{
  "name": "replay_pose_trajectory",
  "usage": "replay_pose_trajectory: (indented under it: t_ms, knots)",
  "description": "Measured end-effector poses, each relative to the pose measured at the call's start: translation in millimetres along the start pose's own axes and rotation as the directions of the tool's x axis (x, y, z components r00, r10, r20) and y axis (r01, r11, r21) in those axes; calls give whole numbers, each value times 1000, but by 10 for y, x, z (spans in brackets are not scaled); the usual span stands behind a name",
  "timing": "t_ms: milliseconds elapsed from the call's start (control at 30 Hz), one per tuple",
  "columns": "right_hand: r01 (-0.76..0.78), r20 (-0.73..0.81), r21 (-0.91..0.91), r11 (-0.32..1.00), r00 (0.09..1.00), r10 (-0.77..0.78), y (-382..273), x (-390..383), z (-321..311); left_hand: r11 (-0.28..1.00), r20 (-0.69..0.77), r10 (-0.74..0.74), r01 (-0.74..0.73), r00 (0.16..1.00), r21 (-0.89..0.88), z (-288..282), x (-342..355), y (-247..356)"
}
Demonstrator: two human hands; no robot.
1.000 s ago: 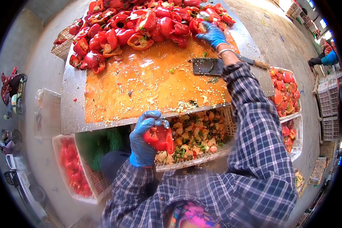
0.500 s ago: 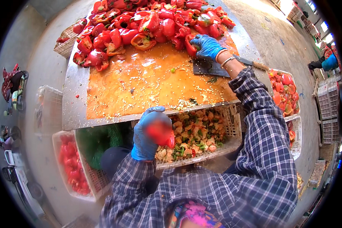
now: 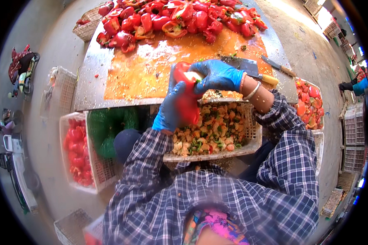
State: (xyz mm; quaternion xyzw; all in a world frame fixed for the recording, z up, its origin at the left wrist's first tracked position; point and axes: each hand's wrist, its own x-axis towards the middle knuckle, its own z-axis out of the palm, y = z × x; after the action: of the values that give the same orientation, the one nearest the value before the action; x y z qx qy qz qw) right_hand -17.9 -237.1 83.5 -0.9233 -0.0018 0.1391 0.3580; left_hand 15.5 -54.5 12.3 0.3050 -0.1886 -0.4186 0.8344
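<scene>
My two blue-gloved hands meet above the near edge of the work table. In my left hand (image 3: pixel 167 108) are red bell pepper pieces (image 3: pixel 188 107), blurred by motion, its fingers wrapped round their left side. My right hand (image 3: pixel 223 76) closes on a halved red bell pepper (image 3: pixel 181 70) whose pale, greenish inside shows at the fingertips. The fingers partly hide where one piece ends and another begins. Below the hands, a white crate (image 3: pixel 255 141) holds pepper cores and green stems.
Halved red peppers (image 3: pixel 159 18) are heaped along the table's far side. A cleaver (image 3: pixel 246 65) and a knife (image 3: pixel 279 66) lie at its right. Crates of red peppers stand left (image 3: pixel 95 163) and right (image 3: pixel 321 104). Seeds dot the wet orange board (image 3: pixel 131 77).
My right hand has come back from the heap with a pepper half and joined my left hand, which has risen slightly. The cleaver's handle now shows, and the view has shifted.
</scene>
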Motion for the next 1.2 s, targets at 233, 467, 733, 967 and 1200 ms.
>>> replay_pose_trajectory:
  t_ms: [233, 467, 733, 967, 1200]
  knots:
    - [-69, 103, 787, 613, 995, -21, 222, -523, 373, 987, 119, -148, 154, 982, -42, 217, -272, 50]
    - [-42, -608, -119, 992, 793, -40, 117, -458, 944, 967, 33, -209, 211, 977, -145, 142, -312, -146]
    - [374, -413, 910, 178, 853, 320, 394, -465, 780, 971, -14, -154, 148, 988, -189, -29, -252, -326]
    - [405, -374, 903, -145, 906, 197, 456, -787, 801, 975, -49, -150, 139, 987, -175, -286, -171, -384]
    - [338, -395, 904, 261, 894, 213, 432, -922, 740, 967, -34, -146, 136, 989, -217, -378, -223, -403]
